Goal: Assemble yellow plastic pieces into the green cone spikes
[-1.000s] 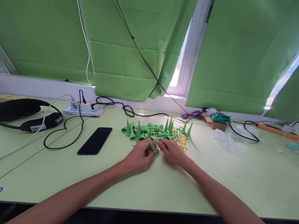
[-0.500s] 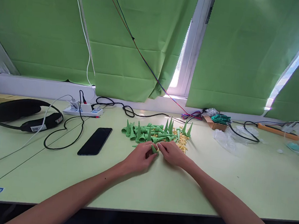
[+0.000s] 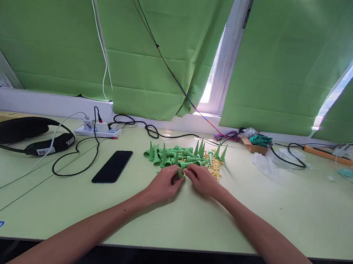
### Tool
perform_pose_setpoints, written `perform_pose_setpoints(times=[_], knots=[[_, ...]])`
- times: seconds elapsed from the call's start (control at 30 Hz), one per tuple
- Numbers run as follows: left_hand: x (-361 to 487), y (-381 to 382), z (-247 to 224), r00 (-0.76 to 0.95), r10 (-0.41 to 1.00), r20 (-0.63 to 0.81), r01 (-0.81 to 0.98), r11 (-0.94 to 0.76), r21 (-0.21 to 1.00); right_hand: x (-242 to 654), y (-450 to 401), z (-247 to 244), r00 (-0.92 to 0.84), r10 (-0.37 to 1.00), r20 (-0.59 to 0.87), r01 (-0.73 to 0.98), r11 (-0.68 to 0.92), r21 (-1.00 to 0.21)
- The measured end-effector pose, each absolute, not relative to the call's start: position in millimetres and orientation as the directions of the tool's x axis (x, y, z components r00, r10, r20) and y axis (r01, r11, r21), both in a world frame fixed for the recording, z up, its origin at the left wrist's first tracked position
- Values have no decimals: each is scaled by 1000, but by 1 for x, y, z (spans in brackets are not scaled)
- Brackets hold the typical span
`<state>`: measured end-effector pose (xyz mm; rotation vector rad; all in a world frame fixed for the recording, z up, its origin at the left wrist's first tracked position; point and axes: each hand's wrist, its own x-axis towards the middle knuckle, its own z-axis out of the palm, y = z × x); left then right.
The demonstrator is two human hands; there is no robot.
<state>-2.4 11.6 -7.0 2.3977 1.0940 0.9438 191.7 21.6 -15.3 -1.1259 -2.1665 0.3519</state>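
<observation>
The left grip (image 3: 165, 183) partly hides the green cone (image 3: 180, 173) it holds.

Green cones (image 3: 164, 156): look plastic, smooth, slight sheen. Tabletop (image 3: 217, 220): smooth, pale, soft sheen. Phone (image 3: 112, 166): glossy dark face. Curtains (image 3: 151, 74): cloth, creased, mostly matt. Small box (image 3: 255, 147): brown cardboard, matt. Clear bag (image 3: 266, 164): thin plastic, crinkled, shiny. Green wrap (image 3: 260, 140): crumpled, glossy. Power strip (image 3: 113, 133): white plastic, smooth. Beige bits' material: too small to tell.
</observation>
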Motion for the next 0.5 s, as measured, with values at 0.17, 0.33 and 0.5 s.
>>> perform_pose_setpoints(times=[0.17,0.33,0.5], knots=[[-2,11,-5,445,782,436,547,-623,559,192,21,-15,-430,786,445,579,618,-532],[-2,9,-3,481,764,429,513,-643,569,192,23,-16,-434,785,442,554,619,-557],[-3,9,-4,494,757,427,504,-650,568,193,25,-17,-433,788,438,570,615,-544]])
